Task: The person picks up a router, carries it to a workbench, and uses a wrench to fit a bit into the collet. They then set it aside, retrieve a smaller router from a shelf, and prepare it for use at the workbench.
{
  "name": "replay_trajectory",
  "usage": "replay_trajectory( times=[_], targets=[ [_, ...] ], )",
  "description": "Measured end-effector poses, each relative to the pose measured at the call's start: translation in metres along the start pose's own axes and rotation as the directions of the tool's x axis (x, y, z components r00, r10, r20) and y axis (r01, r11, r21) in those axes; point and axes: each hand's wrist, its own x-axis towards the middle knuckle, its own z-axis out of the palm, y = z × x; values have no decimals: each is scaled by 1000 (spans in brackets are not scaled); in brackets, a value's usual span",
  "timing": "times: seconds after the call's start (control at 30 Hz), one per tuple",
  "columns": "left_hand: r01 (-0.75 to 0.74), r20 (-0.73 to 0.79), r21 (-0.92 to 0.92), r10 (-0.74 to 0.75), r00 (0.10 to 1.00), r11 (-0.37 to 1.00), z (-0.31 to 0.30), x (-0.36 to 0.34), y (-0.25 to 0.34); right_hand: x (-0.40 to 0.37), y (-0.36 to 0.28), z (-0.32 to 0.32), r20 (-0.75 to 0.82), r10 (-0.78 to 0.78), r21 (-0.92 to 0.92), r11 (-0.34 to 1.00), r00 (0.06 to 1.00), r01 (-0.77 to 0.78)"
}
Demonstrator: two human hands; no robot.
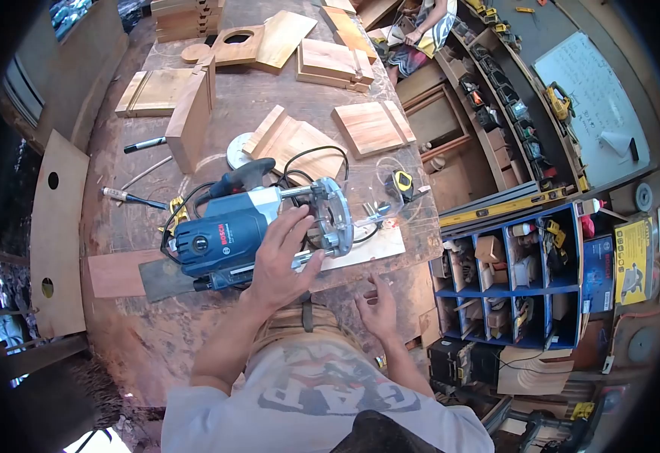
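On the wooden bench [258,97] lies the router [228,230], tipped over. The left hand [278,255] crosses its near side; I can't tell its grip. The right hand [377,304], loosely open, hangs near it. I'd brace it, fingertips clear of its base [345,211].

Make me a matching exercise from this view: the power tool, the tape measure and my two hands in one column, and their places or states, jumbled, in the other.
Column one
1. Power tool
2. Tape measure
3. Left hand
4. Right hand

Column two
A. Apart from the power tool, fingers loosely curled
B. Yellow and black, near the right edge of the workbench
C. Over the power tool, fingers extended
D. Mostly blue, lying on its side

Right pairs: 1-D, 2-B, 3-C, 4-A
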Motion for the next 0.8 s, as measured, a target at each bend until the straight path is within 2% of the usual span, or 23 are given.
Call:
replay_trajectory(
  times=[0.2,0.43,0.8],
  targets=[
    [56,-26,36,-56,998,998,-5,-21,-26,-1,-12,8,12,-68,-53,996,998,68],
    [6,-22,40,-5,1000,999,-4,-22,-35,1,-17,12,71,-64,-108,992,995,71],
    [-16,-23,87,19,1000,996,-2,-21,-31,25,-20,-2,-52,-90,-62,994,995,87]
  ],
)
